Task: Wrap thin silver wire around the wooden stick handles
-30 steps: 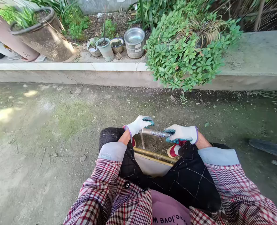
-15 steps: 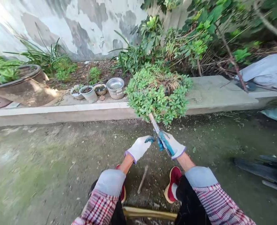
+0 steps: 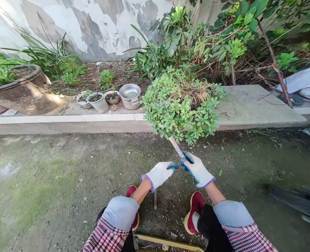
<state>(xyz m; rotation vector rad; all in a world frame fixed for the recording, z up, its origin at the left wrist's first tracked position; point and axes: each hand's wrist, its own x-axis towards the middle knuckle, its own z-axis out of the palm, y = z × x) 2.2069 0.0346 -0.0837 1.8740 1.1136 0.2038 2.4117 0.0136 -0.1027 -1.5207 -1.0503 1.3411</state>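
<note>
A: Which parts are difficult to see?

B: The right hand (image 3: 198,171), in a white glove with blue-green coating, is closed firmly around a pale stick wound with silvery material (image 3: 177,147), and it covers the lower part. The stick is in front of the bushy green plant (image 3: 181,120), its upper end close to the lowest leaves; whether they touch, I cannot tell. The left hand (image 3: 159,175), in a similar glove, is in front of the plant also, with curled fingers just beside the right hand. I cannot tell if it pinches something. Further in front of the plant, a yellow bar-shaped frame (image 3: 181,244) is cut off. Far to its right, a long dark object (image 3: 296,201) is blurred.

A: And the surroundings?

B: The plant overhangs a white-tiled ledge (image 3: 104,119). Behind it stands a peeling white-and-grey wall (image 3: 104,28); to its left, a round silvery metal pot (image 3: 131,99); before it, mossy grey ground (image 3: 65,189).

A: What is different from half a second ago?

B: Then the stick's lower part was visible along the right glove. Also, the thin brownish rod (image 3: 155,201) on the ground before the plant showed completely; now the left hand hides its upper end.
</note>
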